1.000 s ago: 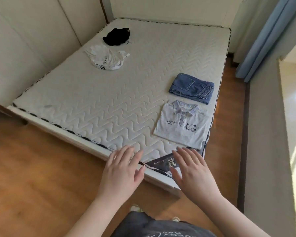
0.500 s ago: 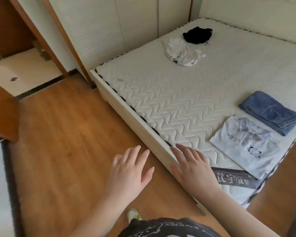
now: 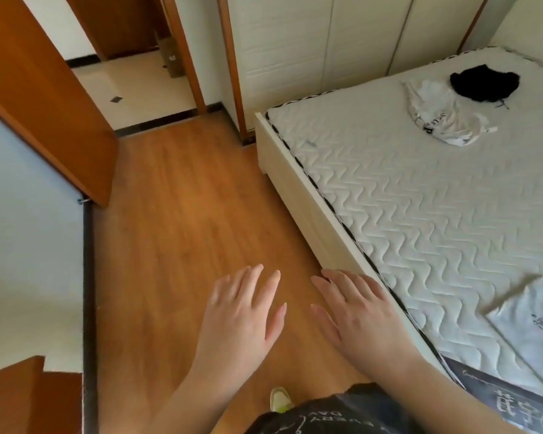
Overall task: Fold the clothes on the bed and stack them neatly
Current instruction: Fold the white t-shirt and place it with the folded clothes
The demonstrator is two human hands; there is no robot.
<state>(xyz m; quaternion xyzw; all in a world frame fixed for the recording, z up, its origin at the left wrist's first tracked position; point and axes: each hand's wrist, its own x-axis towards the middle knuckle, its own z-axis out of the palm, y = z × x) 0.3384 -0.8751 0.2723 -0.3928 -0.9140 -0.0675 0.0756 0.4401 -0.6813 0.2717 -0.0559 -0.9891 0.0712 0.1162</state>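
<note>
Three garments lie on one bed (image 3: 405, 214): one black garment (image 3: 484, 84), one crumpled white garment (image 3: 442, 117), one folded white shirt (image 3: 536, 321).

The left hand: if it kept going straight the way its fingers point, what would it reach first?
Probably nothing nearby. The left hand is open and empty, fingers pointing over the bare wooden floor, left of the bed frame. Farther along that line stands the white wardrobe, though depth is hard to judge.

Your left hand (image 3: 242, 311) and right hand (image 3: 358, 317) hover empty, fingers spread, over the floor (image 3: 176, 233); the crumpled white garment (image 3: 442, 117) lies at two o'clock on the bed (image 3: 405, 195).
</note>
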